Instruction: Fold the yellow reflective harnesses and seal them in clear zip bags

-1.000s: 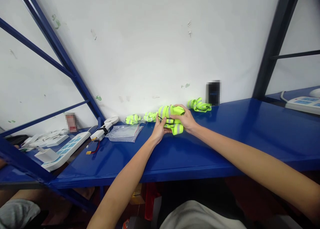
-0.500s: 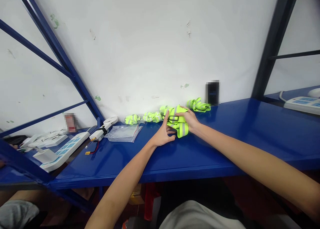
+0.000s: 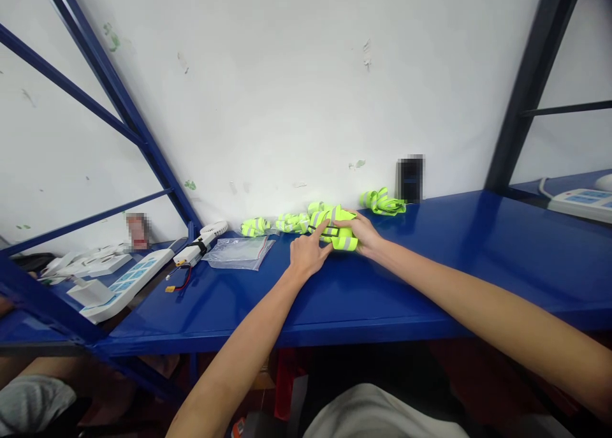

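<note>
A neon-yellow reflective strap [image 3: 345, 241] with silver stripes and a black buckle or slider is bunched between my hands, just above the blue tabletop. My left hand [image 3: 306, 253] has its index finger on the strap's left side and the thumb beneath, its other fingers curled. From the right, my right hand [image 3: 364, 233] grips the bundle, fingers over its top; its thumb is partly hidden. Behind and left lie rolled straps of the same kind, one [image 3: 292, 222] near the held one and another [image 3: 255, 226] farther left. A looser roll [image 3: 382, 202] rests to the right by the wall.
Clear plastic bags [image 3: 239, 253] lie left on the blue table [image 3: 454, 259]. Beside them is a white handheld fan [image 3: 191, 252] with loose wires. A power strip [image 3: 129, 285] stands past the blue frame post. A blurred dark object [image 3: 410, 180] leans on the wall.
The strap's hanging loop has been drawn up into a more compact bundle. My left hand's thumb and index finger have closed in on it, while my right hand keeps its grip.
</note>
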